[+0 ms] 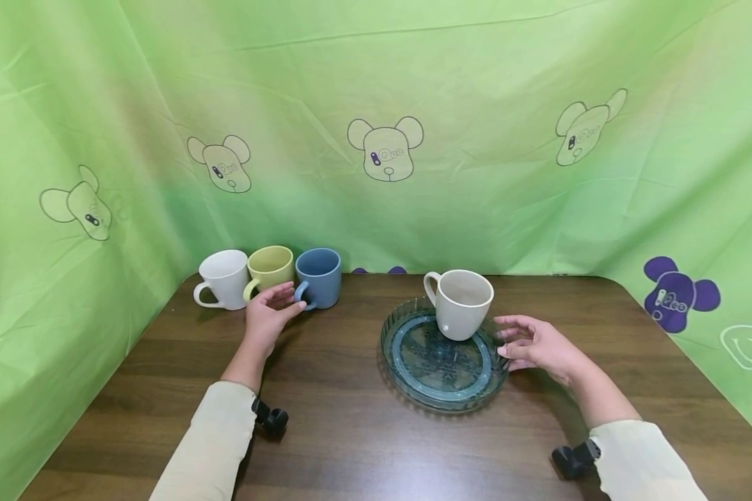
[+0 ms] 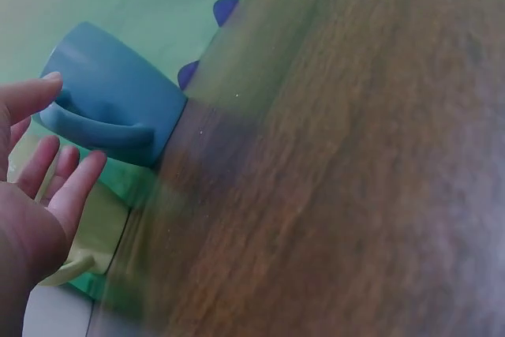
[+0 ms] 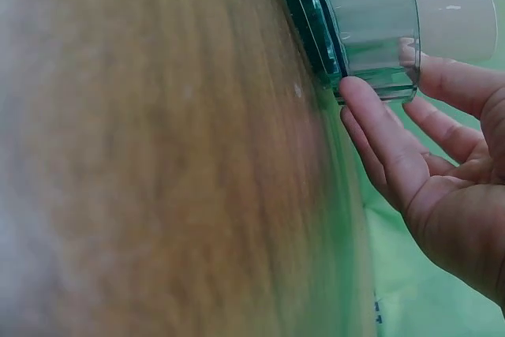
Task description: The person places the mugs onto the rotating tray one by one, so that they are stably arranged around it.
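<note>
A blue mug (image 1: 323,282) stands at the right end of a row of mugs at the back left. My left hand (image 1: 268,316) is at its handle (image 2: 102,133), thumb and fingers spread on either side with the handle between them. Just left of it is a yellow mug (image 1: 271,261), partly behind my hand. At the right, my right hand (image 1: 542,348) holds the edge of a round clear glass dish (image 1: 407,386), thumb tip over the rim and fingers at the outer wall. A whitish mug (image 1: 465,303) stands upright on the dish's far part, handle pointing left.
A white mug (image 1: 225,280) ends the row at the far left. The brown wooden table (image 1: 338,445) meets a green curtain (image 1: 301,83) at its back and sides, close behind the mugs.
</note>
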Demonstrator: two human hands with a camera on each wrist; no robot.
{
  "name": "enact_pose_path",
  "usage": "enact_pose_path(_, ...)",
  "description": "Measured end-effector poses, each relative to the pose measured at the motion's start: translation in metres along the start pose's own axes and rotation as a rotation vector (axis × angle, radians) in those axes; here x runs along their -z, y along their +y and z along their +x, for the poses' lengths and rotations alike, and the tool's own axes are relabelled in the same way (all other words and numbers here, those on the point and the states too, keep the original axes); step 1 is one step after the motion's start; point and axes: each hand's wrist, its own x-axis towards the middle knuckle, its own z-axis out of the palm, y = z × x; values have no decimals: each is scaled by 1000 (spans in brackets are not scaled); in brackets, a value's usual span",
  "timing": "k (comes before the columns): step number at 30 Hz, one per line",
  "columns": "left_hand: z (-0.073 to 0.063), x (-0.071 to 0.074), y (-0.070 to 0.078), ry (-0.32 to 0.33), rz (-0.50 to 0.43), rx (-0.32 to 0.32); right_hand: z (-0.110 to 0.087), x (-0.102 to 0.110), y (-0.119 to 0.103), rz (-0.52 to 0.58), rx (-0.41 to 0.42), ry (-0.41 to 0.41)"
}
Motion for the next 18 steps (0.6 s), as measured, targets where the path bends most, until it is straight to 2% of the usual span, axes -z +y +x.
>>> enact_pose_path(18,2,-11,-8,68,26,106,-8,-5,0,46,-5,14)
